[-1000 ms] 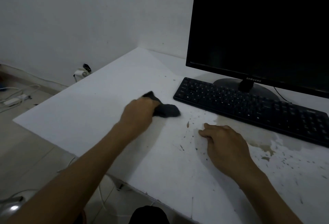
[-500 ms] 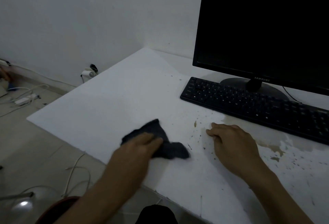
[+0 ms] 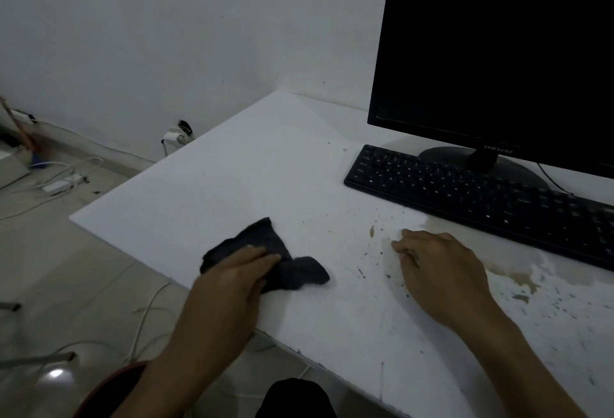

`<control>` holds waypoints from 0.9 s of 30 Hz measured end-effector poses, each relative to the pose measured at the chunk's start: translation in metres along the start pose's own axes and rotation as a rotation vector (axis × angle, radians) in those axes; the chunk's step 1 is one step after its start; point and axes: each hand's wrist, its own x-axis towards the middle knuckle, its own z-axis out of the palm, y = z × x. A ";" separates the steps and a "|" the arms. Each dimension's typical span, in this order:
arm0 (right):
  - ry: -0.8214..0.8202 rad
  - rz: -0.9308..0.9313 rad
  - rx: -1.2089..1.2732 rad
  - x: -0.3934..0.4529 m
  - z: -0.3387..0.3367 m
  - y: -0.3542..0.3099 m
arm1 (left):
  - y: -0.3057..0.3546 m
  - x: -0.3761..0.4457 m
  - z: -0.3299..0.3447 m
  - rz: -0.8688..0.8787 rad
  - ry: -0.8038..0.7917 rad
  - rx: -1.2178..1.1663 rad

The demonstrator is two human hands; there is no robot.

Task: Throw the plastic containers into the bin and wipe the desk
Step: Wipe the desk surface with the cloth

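Note:
A dark grey cloth (image 3: pixel 262 251) lies crumpled on the white desk (image 3: pixel 232 185), close to its front-left edge. My left hand (image 3: pixel 229 288) lies on top of the cloth, its fingers stretched out and pressing it onto the desk. To the right, my right hand (image 3: pixel 442 271) rests on the desk with loosely curled fingers and holds nothing. Around that hand the desk shows brown stains (image 3: pixel 518 274) and dark specks. I see no plastic container and no bin.
A black keyboard (image 3: pixel 465 191) lies in front of a dark monitor (image 3: pixel 498 52) at the back right. White cables and a power strip (image 3: pixel 59 185) lie on the floor at the left. A wall socket (image 3: pixel 176 135) sits beyond the desk's left edge.
My left hand has dragged the cloth from near the keyboard's left end back toward the desk's front edge. My right hand has stayed in place.

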 end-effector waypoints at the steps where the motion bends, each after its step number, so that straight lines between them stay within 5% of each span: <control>1: -0.001 0.000 0.003 -0.001 0.001 0.000 | -0.003 0.003 0.003 -0.002 0.031 -0.020; 8: 0.022 0.000 0.013 -0.003 -0.001 0.002 | -0.046 0.056 -0.019 -0.451 0.125 0.182; 14: 0.020 0.008 0.014 -0.002 -0.004 0.003 | 0.013 0.018 -0.002 0.002 -0.059 0.071; 17: 0.018 0.000 0.020 -0.001 -0.005 0.002 | 0.004 0.022 0.001 0.053 -0.055 0.043; 27: 0.023 -0.015 0.040 0.000 -0.004 0.001 | -0.098 0.112 -0.022 -0.679 0.166 0.178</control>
